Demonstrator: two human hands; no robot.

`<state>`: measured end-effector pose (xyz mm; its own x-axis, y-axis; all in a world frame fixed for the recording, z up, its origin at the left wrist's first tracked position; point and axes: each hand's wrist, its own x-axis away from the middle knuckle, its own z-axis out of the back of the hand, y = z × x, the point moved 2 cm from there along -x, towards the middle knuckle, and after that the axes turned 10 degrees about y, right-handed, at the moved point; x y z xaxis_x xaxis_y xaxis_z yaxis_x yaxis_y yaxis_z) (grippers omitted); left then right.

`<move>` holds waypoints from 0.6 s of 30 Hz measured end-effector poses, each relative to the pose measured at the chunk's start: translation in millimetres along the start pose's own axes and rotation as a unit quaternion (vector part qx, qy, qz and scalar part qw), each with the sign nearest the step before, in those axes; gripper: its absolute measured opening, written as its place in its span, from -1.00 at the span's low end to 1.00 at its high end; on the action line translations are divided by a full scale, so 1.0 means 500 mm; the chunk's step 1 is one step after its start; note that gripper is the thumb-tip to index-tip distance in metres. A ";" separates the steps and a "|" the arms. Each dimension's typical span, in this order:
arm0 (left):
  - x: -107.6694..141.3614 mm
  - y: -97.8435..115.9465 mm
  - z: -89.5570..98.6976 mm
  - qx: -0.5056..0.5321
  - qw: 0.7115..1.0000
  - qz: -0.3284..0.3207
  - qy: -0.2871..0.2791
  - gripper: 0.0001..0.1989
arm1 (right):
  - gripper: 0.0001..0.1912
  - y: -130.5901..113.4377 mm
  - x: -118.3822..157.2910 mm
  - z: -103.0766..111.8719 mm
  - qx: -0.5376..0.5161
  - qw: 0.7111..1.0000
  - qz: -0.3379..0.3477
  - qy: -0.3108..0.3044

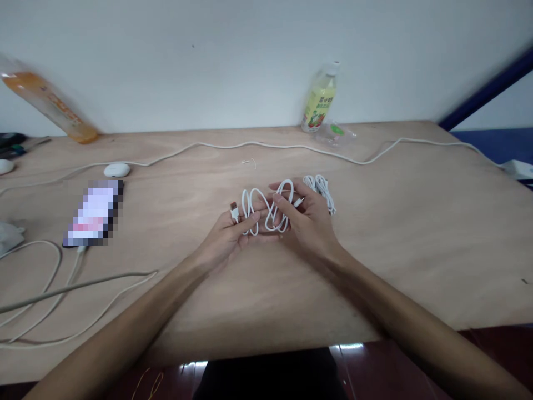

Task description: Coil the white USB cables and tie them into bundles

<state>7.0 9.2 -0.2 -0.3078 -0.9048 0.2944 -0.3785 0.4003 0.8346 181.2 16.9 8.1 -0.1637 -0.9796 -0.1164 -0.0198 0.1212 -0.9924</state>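
Between my two hands a white USB cable point(270, 214) lies in loose loops, held above the wooden table. My left hand point(231, 230) is closed on the loops at the left, the thumb resting across them. The cable's USB plug point(234, 210) sticks up beside those fingers. My right hand point(306, 216) pinches the loops at the right, and the small plug at the other end point(298, 201) pokes out by its fingers. Just behind the right hand, bundled white cables point(325, 193) rest on the table, partly hidden by it.
A phone point(94, 214) with a charging lead and a white earbud case point(117, 170) lie at left. Bottles of orange drink point(54, 108) and yellow drink point(320, 103) stand by the wall. A long white cord point(250, 144) crosses the table point(416, 239). Small white ties point(250, 163) lie ahead.
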 end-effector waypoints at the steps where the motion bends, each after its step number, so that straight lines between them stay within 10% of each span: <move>1: -0.001 -0.001 0.001 0.001 1.000 -0.004 0.003 -0.75 | -0.69 0.001 -0.001 0.000 0.002 1.000 0.004 0.002; 18: -0.004 -0.002 0.009 -0.019 0.999 -0.032 0.014 -0.77 | -0.47 0.009 -0.011 -0.003 -0.069 0.995 -0.069 -0.013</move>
<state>4.0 11.4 -4.0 -0.2599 -0.9319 0.2530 -0.3634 0.3371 0.8685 180.7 22.9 4.2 -0.1252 -0.9920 0.0174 -0.1766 0.0051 -0.9843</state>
